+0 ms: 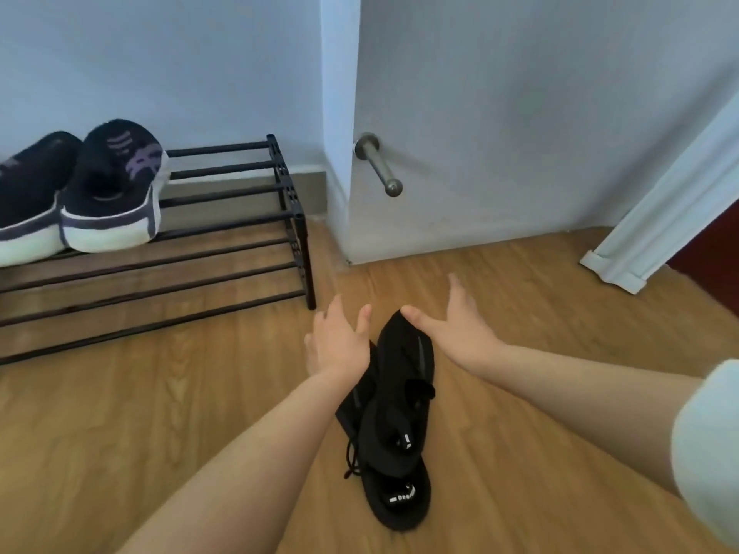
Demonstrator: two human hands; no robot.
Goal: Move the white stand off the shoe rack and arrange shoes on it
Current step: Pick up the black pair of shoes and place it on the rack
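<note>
At the far left we are seeing a pair of dark knit sneakers with thick white soles (80, 193) sitting on the top tier of the low black metal-bar shoe rack (224, 217), toes toward the pale wall; the left shoe is running out of the picture. The right half of the top tier is lying bare, and no white stand is showing on the rack or anywhere else we are looking.

Moving right, we are reaching forward with both arms over the wood-plank floor (120, 425). Our left hand (340, 341) is spreading open, palm turned inward, just left of the pair of black lace-up shoes (396, 417) lying on the floor. Our right hand (456, 325) is also opening wide, its thumb touching or almost touching the far toe end of the upper shoe. Neither hand is gripping anything.

The black shoes are lying stacked or overlapping, long axis running near to far, toes away from us, directly between and below our hands; the rack is standing to their far left. We are judging the right hand as the nearer one to the shoes, though the left wrist is covering part of their left edge.

How the two black shoes overlap is hard to make out. At the far right a white sleeve (708, 445) is being cut off by the edge.
</note>
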